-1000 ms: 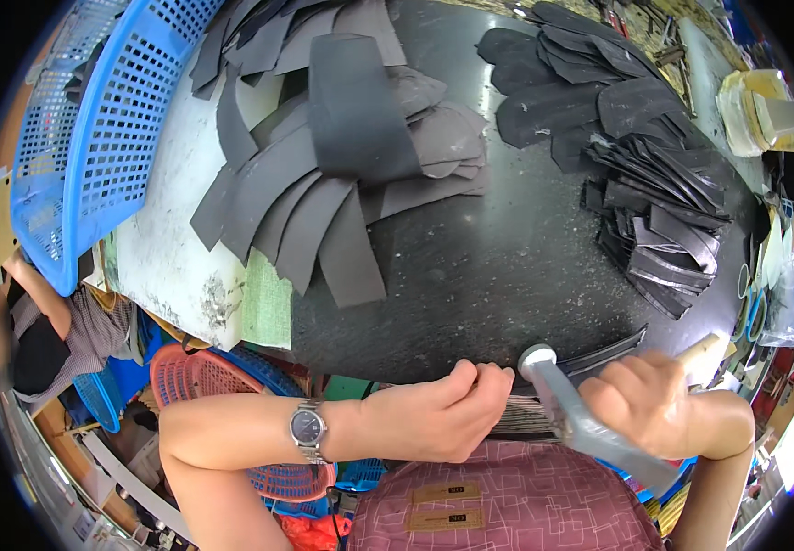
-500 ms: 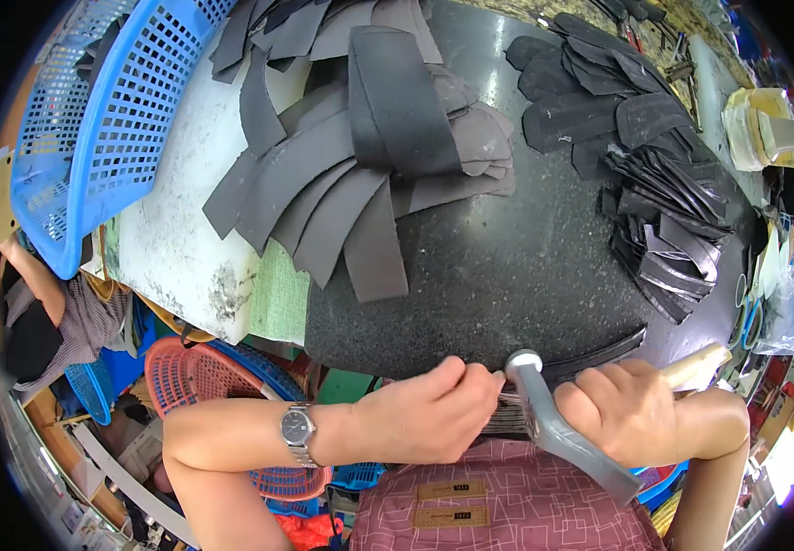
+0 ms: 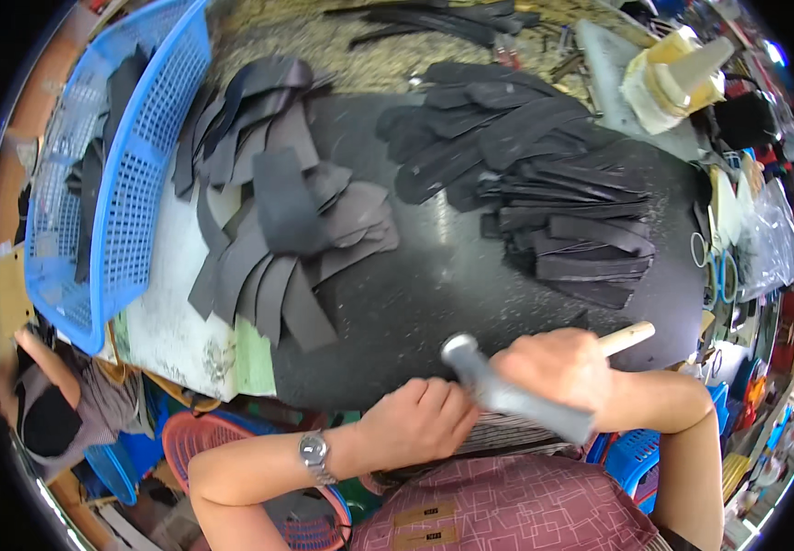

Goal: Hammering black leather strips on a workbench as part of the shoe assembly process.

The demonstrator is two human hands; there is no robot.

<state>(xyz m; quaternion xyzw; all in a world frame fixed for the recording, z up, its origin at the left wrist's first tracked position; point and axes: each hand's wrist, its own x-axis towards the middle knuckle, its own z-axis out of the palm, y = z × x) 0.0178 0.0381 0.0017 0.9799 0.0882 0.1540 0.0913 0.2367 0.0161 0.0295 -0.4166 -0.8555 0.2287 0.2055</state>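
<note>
My right hand [image 3: 558, 369] is wrapped round the wooden handle of a hammer [image 3: 544, 409], whose grey metal head lies over the near edge of the dark work surface [image 3: 397, 354]. Close to the hammer's round face is my left hand [image 3: 420, 421], its fingers curled closed. What they pinch, if anything, is hidden. Away to the right lies a stack of narrow, folded black strips [image 3: 590, 248]. Broad dark grey strips [image 3: 273, 285] are fanned out on the left, with one darker piece [image 3: 289, 202] lying across them.
A tall blue basket [image 3: 131, 220] with dark pieces inside stands at the left. Flat black pieces [image 3: 507, 119] are heaped farther back. A yellowed tub [image 3: 659, 92] with a brush-like handle and blue-handled scissors [image 3: 726, 275] are at the right. Another person [image 3: 67, 404] is at far left.
The view has shifted, showing more of the table's far side. My right hand and the hammer have come closer to my left hand. The black strip between them is now mostly hidden.
</note>
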